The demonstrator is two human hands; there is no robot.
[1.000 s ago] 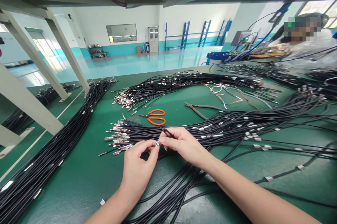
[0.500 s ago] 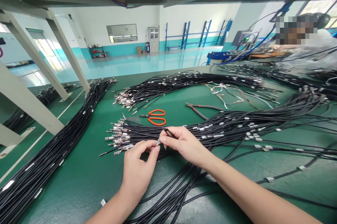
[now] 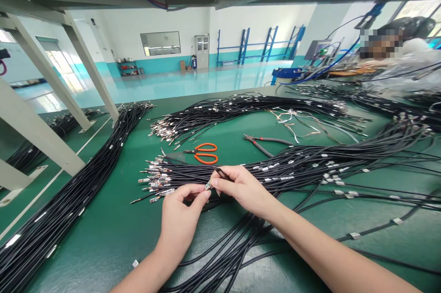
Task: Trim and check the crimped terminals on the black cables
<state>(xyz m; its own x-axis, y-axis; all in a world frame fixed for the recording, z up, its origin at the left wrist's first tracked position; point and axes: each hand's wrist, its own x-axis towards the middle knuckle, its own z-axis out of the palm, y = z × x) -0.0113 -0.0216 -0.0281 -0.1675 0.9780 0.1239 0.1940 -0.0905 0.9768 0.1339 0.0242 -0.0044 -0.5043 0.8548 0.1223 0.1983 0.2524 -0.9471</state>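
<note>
At the middle of the bench, my left hand (image 3: 182, 215) pinches a small metal connector (image 3: 207, 186) between thumb and forefinger. My right hand (image 3: 241, 187) is closed right beside it, its thumb and fingertips at the connector's other side. A short dark length that looks like black cable (image 3: 222, 173) shows above the right fingers; the grip partly hides it. Just behind both hands lies a bundle of black cables (image 3: 193, 173) with bare metal ends toward the left. More loose cables (image 3: 227, 247) run beneath the right forearm toward the front edge.
Orange-handled scissors (image 3: 206, 153) and grey-handled cutters (image 3: 267, 143) lie beyond the hands. A second cable bundle (image 3: 248, 104) is farther back, another (image 3: 86, 183) along the left. White frame posts (image 3: 86, 63) rise at left. A co-worker (image 3: 406, 54) sits at far right.
Both hands stay nearly in place around the connector, which looks slightly turned. The view has shifted very slightly. The co-worker's head has moved a little to the left.
</note>
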